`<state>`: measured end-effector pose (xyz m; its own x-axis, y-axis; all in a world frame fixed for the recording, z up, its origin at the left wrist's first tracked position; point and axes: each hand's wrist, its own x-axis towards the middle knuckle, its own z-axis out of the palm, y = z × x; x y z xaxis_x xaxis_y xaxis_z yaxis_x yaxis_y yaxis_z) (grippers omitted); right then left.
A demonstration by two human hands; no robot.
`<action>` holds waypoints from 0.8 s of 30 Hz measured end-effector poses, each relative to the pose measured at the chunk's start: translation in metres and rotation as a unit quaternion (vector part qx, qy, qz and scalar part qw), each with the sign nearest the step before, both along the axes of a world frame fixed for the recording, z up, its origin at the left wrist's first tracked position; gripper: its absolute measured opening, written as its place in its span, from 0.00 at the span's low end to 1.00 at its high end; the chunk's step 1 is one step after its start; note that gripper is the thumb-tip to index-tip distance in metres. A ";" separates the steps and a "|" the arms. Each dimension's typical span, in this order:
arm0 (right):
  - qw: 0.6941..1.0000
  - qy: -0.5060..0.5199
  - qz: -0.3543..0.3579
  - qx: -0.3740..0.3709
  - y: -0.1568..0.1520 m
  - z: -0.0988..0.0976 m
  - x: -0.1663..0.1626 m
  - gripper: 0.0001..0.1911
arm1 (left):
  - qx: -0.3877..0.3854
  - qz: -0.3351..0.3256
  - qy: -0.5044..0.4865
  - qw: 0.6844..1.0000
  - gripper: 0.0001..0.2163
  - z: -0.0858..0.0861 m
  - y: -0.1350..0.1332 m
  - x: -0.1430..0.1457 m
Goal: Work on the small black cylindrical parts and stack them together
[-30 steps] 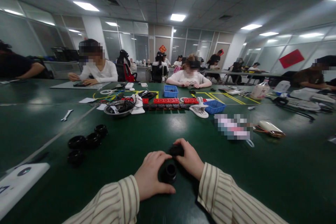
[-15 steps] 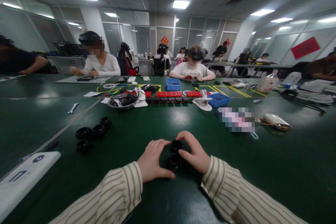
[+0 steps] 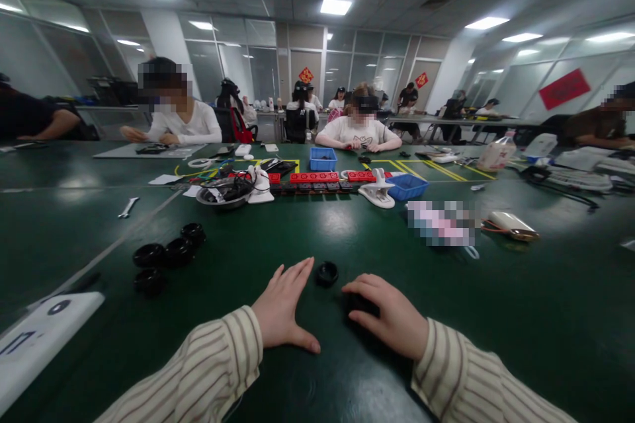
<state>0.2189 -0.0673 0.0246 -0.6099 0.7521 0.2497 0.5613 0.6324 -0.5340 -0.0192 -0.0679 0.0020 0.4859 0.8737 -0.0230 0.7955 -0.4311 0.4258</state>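
Four black rings (image 3: pixel 149 255) beyond left hand (image 3: pixel 282 307)

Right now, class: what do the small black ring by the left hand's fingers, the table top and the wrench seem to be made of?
Black ring: likely rubber or plastic, going by its dull matt black surface. Table top: smooth glossy green coating that mirrors the ceiling lights; base unclear. Wrench: probably steel, given its pale silvery sheen.

On the green table (image 3: pixel 317 225), a cluster of black rings (image 3: pixel 166 254) lies at ten o'clock, with a wrench (image 3: pixel 127 207) beyond it and a white device (image 3: pixel 34 337) at eight. At twelve stand a metal bowl (image 3: pixel 221 197) of cables, a row of red blocks (image 3: pixel 317 178), a blue bin (image 3: pixel 323 158) behind it, a white clamp (image 3: pixel 377 193) and a blue tray (image 3: pixel 407 186). People (image 3: pixel 358 132) sit opposite.
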 end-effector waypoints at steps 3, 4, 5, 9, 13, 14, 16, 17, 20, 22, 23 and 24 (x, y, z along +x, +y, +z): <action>0.998 -0.005 -0.067 -0.002 0.027 -0.006 0.036 0.13 | -0.002 0.005 0.019 1.000 0.58 0.004 -0.001 0.002; 0.995 -0.012 -0.096 0.008 0.039 -0.008 0.046 0.13 | -0.003 0.007 0.026 1.000 0.58 0.005 -0.002 0.003; 0.991 -0.020 -0.130 0.021 0.052 -0.011 0.055 0.13 | -0.006 0.010 0.033 0.999 0.58 0.006 -0.002 0.004; 0.967 -0.011 -0.245 0.064 0.097 -0.022 0.074 0.10 | -0.007 0.017 0.045 0.999 0.58 0.009 -0.004 0.005; 0.952 -0.003 -0.290 0.093 0.110 -0.030 0.077 0.08 | -0.002 0.021 0.038 0.999 0.57 0.010 -0.005 0.004; 0.952 -0.003 -0.290 0.096 0.109 -0.030 0.078 0.07 | -0.005 0.024 0.038 0.999 0.58 0.010 -0.005 0.003; 0.953 -0.006 -0.285 0.100 0.102 -0.031 0.083 0.06 | -0.011 0.030 0.038 0.999 0.58 0.010 -0.005 0.003; 0.953 -0.008 -0.284 0.101 0.099 -0.031 0.086 0.06 | -0.013 0.030 0.038 0.999 0.58 0.010 -0.005 0.003; 0.950 -0.012 -0.292 0.108 0.091 -0.031 0.096 0.06 | -0.015 0.029 0.036 0.999 0.57 0.010 -0.005 0.004; 0.945 -0.013 -0.304 0.117 0.088 -0.033 0.100 0.07 | -0.012 0.026 0.035 0.999 0.57 0.010 -0.005 0.003; 0.943 -0.013 -0.310 0.122 0.088 -0.034 0.101 0.07 | -0.010 0.026 0.034 0.999 0.57 0.009 -0.005 0.003; 0.940 -0.013 -0.316 0.127 0.087 -0.036 0.102 0.07 | -0.009 0.024 0.033 0.999 0.57 0.009 -0.005 0.003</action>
